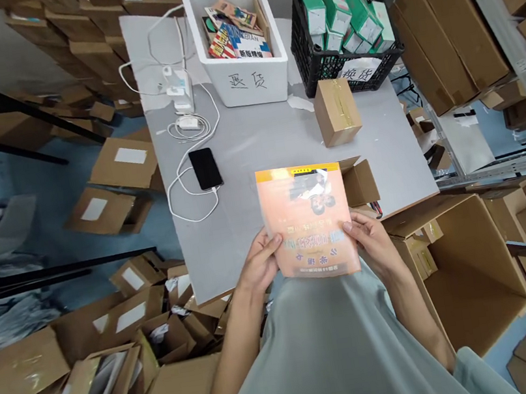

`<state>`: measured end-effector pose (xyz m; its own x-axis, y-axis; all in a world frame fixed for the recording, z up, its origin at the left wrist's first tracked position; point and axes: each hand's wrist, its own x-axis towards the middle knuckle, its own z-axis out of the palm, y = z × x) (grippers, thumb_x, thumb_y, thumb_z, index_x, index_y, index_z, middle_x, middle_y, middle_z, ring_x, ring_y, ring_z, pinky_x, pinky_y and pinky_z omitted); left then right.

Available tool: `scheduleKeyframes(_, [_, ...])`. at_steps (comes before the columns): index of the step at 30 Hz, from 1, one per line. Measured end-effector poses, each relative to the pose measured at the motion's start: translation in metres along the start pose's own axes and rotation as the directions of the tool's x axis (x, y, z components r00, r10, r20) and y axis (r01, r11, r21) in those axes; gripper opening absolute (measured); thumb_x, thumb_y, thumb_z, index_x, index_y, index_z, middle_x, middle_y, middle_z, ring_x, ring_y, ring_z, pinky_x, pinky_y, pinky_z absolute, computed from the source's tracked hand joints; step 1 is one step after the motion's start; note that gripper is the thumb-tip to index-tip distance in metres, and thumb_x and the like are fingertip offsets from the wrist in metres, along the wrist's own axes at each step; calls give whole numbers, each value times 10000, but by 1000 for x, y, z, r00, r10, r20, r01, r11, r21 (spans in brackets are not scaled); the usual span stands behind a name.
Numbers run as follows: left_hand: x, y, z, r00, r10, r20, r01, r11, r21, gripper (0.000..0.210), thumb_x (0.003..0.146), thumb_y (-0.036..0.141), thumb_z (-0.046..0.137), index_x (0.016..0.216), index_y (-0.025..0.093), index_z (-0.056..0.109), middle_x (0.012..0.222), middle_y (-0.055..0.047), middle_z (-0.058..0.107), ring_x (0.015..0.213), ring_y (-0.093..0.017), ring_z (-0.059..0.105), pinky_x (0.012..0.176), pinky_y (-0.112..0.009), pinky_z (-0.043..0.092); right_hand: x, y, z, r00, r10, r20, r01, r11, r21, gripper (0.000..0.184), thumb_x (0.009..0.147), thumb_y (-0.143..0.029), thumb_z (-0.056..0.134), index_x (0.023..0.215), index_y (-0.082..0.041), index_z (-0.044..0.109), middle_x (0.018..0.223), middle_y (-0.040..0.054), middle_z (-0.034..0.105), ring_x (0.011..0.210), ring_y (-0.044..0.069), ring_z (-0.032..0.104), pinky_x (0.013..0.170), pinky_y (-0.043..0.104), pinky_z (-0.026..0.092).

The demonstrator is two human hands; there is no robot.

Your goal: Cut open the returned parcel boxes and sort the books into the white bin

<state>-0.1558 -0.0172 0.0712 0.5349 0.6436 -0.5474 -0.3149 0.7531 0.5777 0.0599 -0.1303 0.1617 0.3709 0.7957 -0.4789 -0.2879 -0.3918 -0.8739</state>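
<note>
An orange-pink booklet in a clear plastic sleeve [306, 217] is held up over the near edge of the table, its printing upside down to me. My left hand [261, 260] pinches its left side, thumb on top. On the opposite side, my right hand [370, 237] grips the edge the same way. Just behind the booklet stands a small opened cardboard box [360, 184], partly hidden by it. A closed, taped cardboard box [337, 112] sits farther back on the grey table [254, 139].
At the back stand a white bin [245, 78] of books and a black crate [306, 69] of green boxes. A phone [206, 168] lies charging beside cables and a power strip [179, 89]. A large open carton [472, 271] is at right; cartons [27, 370] crowd the left floor.
</note>
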Motion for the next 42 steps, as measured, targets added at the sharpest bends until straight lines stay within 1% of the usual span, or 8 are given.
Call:
scheduleKeyframes(6, [5,-8,17,997,10,-71,0,990,138,656,702,657,1007,1114,176,837,1045,-127,864,977,-308,826,812,-353,667,5,-1,-4,994,-105,-36,105,994,2,431,902,-608,861,1113,-276,684,1154,67,851,1058,291,814,914,427,685])
scheduleKeyframes(12, [-4,-16,31,918,264,-295,-175,940,294,637,638,700,1013,953,174,839,987,-108,852,843,-225,769,734,-304,625,15,-24,-29,980,-197,-14,194,976,-97,336,936,-546,839,1009,-264,672,1003,36,815,872,231,756,791,349,612])
scheduleKeyframes(16, [-10,-19,52,905,311,-289,-215,923,319,620,745,665,971,1106,179,834,1093,-128,849,874,-229,790,777,-332,639,21,-32,-46,970,-242,31,244,961,-131,303,954,-527,814,1005,-263,675,950,23,785,838,220,721,759,332,577])
scheduleKeyframes(20, [0,-32,75,926,266,-270,-172,930,324,699,747,605,989,1264,175,797,920,-63,822,663,-165,708,656,-294,577,24,-30,-67,964,-252,81,261,956,-133,290,964,-522,803,993,-263,675,946,27,776,851,221,708,742,318,552])
scheduleKeyframes(26, [11,-62,104,943,254,-215,-156,908,389,600,840,738,853,1071,184,856,1097,-115,854,1028,-272,777,894,-338,604,32,-29,-103,962,-204,182,225,969,-102,326,965,-553,806,1021,-256,685,977,38,778,898,232,720,782,330,570])
scheduleKeyframes(32, [7,-71,114,776,483,-407,-171,781,601,511,746,675,894,881,187,832,951,-91,833,928,-266,754,869,-372,604,36,-14,-114,952,-268,146,282,956,-84,325,960,-542,794,998,-244,671,953,35,771,832,208,694,727,299,535])
scheduleKeyframes(39, [-26,-37,144,487,863,-133,-310,313,898,286,972,504,753,932,222,785,1049,-75,795,1051,-246,754,957,-394,632,29,-3,-101,914,-404,38,404,896,-182,264,1023,-494,697,1082,-237,678,998,54,785,891,225,724,772,309,532])
scheduleKeyframes(42, [-38,-23,161,520,844,-129,-401,375,836,348,1000,565,743,980,218,743,1133,-89,810,1067,-243,778,934,-372,647,28,-1,-97,892,-452,3,443,873,-205,259,1012,-480,708,1093,-236,676,977,45,779,874,221,718,771,308,525])
